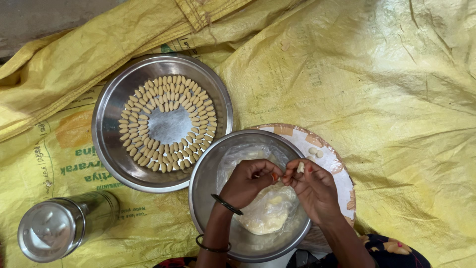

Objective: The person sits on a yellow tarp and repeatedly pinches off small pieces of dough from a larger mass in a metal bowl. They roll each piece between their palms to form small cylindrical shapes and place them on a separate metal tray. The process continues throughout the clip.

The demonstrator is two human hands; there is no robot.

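Directly between the fingertips of the right hand (pixel 313 187) sits a small dough piece (pixel 300 167), pale and oblong, pinched at its lower end with its long axis roughly upright in the view and its free end pointing away from the person. The left hand (pixel 248 181) has its fingers curled inward, thumb and forefinger tips meeting just beside the piece on its left; whether they touch the piece cannot be told. The right hand is therefore the nearer and the holding hand.

Both hands hover above a steel bowl (pixel 208 168), in which a dough lump (pixel 267 213) rests on clear plastic film, below and slightly left of the fingers.

Under the bowl's right side lies a patterned plate (pixel 327 149) with two loose pieces on it.

Up and to the left stands a steel tray (pixel 111 149), well apart from the fingers, carrying shaped pieces (pixel 144 124) laid in concentric rings, each long axis pointing toward the bare centre.

A steel canister (pixel 62 231) lies at lower left on the yellow sheet (pixel 396 99).
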